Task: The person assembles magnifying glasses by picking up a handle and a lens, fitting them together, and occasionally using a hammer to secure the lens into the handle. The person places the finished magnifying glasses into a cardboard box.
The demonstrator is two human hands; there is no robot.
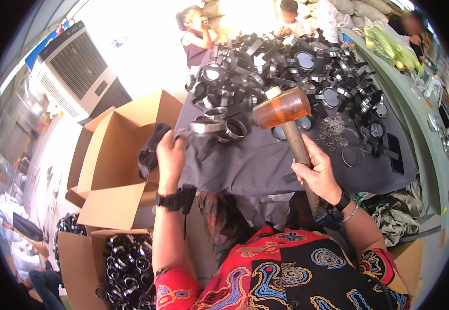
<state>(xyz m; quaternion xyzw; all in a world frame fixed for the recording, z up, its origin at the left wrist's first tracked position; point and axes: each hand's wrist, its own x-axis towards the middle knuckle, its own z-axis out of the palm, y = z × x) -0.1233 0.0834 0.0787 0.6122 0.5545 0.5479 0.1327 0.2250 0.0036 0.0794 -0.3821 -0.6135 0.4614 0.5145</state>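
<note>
My right hand (318, 174) is wrapped round the wooden handle of a mallet (282, 107) with an amber, see-through head, raised above the dark-covered table (224, 173). My left hand (171, 155) is closed at the table's left edge. From its fingertips a blurred ring-shaped part (207, 127), black with a silvery band, reaches over the cloth. Beside that part lie other black rings (235, 129). Beyond the mallet rises a heap of black round parts (255, 67) with straight arms and silvery bands. A small pile of thin metal pieces (332, 127) lies right of the mallet.
An open cardboard box (113, 150) stands left of the table, and a lower box (74, 258) holds more black ring parts. A dark phone (395, 153) lies near the right edge. An air cooler (77, 70) stands far left. People (197, 36) are beyond the table.
</note>
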